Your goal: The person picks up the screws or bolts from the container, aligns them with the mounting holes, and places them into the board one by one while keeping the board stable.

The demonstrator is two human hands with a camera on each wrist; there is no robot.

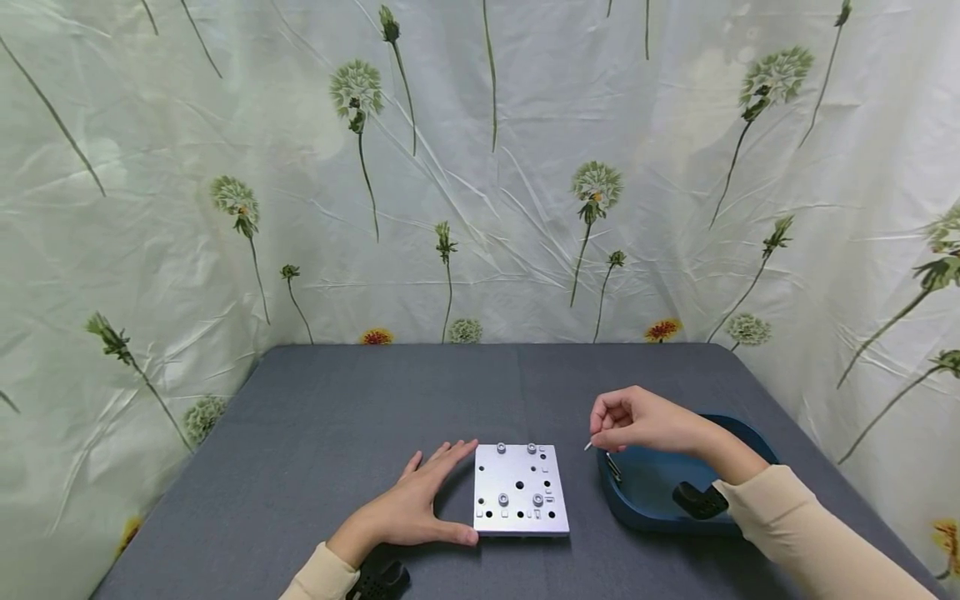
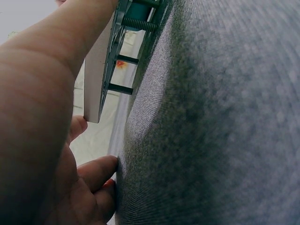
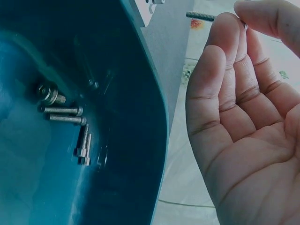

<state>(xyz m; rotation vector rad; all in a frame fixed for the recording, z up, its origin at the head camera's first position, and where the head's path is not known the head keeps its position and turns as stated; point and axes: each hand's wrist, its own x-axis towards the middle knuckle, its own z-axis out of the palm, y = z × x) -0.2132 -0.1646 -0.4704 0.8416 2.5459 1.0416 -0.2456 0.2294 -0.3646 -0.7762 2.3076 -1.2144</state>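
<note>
Head view, btm ctr: L hand (image 1: 416,510) spread wide, thumb + fingertip touching metal plate (image 1: 519,503) at its L corners, not gripping; plate's btm ctr too, w/ four screw heads (image 1: 503,500) on top. Just R, R hand (image 1: 637,421) pinches a small screw (image 3: 200,17) btwn thumb + fingertips, by blue tray (image 1: 652,524), lower R; R wrist view shows loose screws (image 3: 66,119) inside. Floral curtain (image 1: 487,183) fills upper frame.
</note>
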